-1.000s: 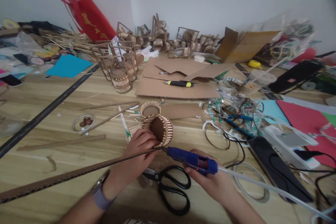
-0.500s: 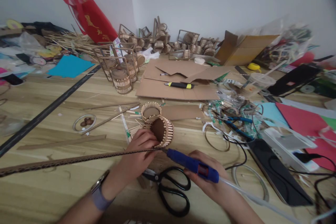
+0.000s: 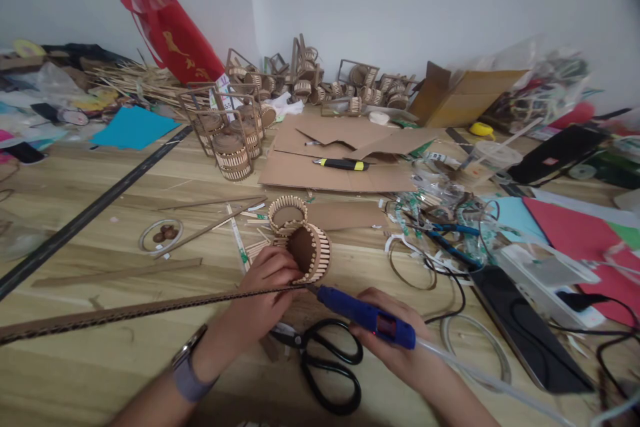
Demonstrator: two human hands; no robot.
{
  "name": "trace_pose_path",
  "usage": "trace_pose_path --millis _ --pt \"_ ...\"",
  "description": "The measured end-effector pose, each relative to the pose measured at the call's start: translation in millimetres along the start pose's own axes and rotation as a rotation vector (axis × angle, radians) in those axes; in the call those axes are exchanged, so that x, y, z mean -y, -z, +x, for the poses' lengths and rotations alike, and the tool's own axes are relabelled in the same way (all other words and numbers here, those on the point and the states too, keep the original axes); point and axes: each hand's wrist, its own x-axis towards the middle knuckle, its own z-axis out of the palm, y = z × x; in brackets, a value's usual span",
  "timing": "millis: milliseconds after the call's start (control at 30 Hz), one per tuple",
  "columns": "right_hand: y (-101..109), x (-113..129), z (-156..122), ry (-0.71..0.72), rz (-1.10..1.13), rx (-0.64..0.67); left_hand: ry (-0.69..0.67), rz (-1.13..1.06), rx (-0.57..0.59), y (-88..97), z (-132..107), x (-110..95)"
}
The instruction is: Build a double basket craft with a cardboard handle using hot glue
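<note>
My left hand (image 3: pixel 267 283) is closed, its fingers pinching a long thin cardboard strip (image 3: pixel 135 307) at the near rim of a small round cup (image 3: pixel 320 253) ringed with short wooden sticks. The strip runs out to the left edge of the view. In my right hand (image 3: pixel 395 333) is a blue glue gun (image 3: pixel 367 313), its nozzle close to the strip's end by the cup; whether it touches I cannot tell. A second stick-ringed cup (image 3: pixel 288 213) stands just behind the first. Black-handled scissors (image 3: pixel 333 363) lie below, between my hands.
Behind lie a cardboard sheet (image 3: pixel 300 170) and a black-and-yellow utility knife (image 3: pixel 343 164). Framed stick-ringed cups (image 3: pixel 233 160) stand back left. To the right are a phone (image 3: pixel 530 330), a power strip (image 3: pixel 555 287), pliers (image 3: pixel 457 240) and cables. A ring holding brown beads (image 3: pixel 163 235) lies left.
Both hands, the cup and the glue gun stay nearly in place. The cardboard strip's left part sits slightly lower, and the view has shifted very slightly.
</note>
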Motion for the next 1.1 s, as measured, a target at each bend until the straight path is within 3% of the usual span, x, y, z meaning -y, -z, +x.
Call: trace_pose_path --millis 167,433,700,1100 --pt "1 6 2 -0.094 0.026 0.037 0.016 0.016 0.048 0.8 -2 1" --pt "-4 2 -1 -0.071 0.026 0.001 0.019 -0.009 0.028 0.0 -1 0" --pt "-5 2 0 -0.141 0.049 0.026 0.015 0.001 0.028 0.0 -1 0" --pt "-9 -2 -2 -0.086 0.019 -0.041 0.016 0.000 0.012 0.7 1 -2"
